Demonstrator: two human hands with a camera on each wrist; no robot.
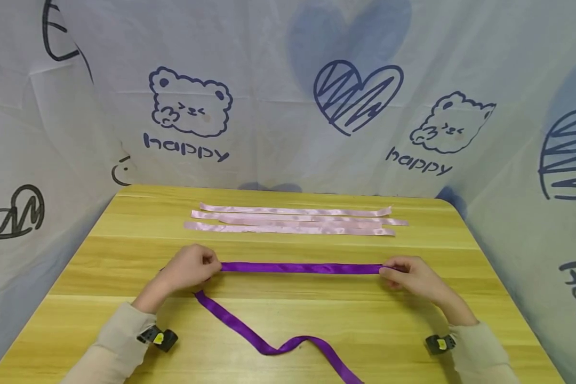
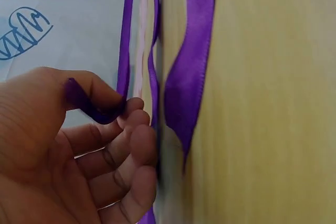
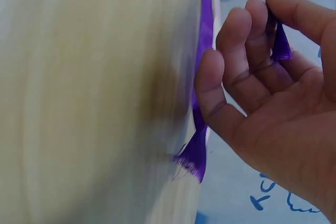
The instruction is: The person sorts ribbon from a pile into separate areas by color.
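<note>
A purple satin ribbon (image 1: 300,268) is stretched straight from side to side between my two hands. My left hand (image 1: 192,265) pinches its left end between thumb and index finger, and a short tail curls past the thumb. The right end is pinched by my right hand (image 1: 410,274), where a short tail (image 3: 282,45) hangs over the fingers. Another length of purple ribbon (image 1: 235,322) winds over the table from below my left hand to the front edge of view. In the right wrist view, a frayed purple ribbon end (image 3: 194,156) lies on the table.
Several pale pink ribbon strips (image 1: 288,229) lie roughly parallel toward the back of the wooden table (image 1: 101,240). A white cloth (image 1: 269,106) with drawn bears and hearts hangs behind and at both sides of the table.
</note>
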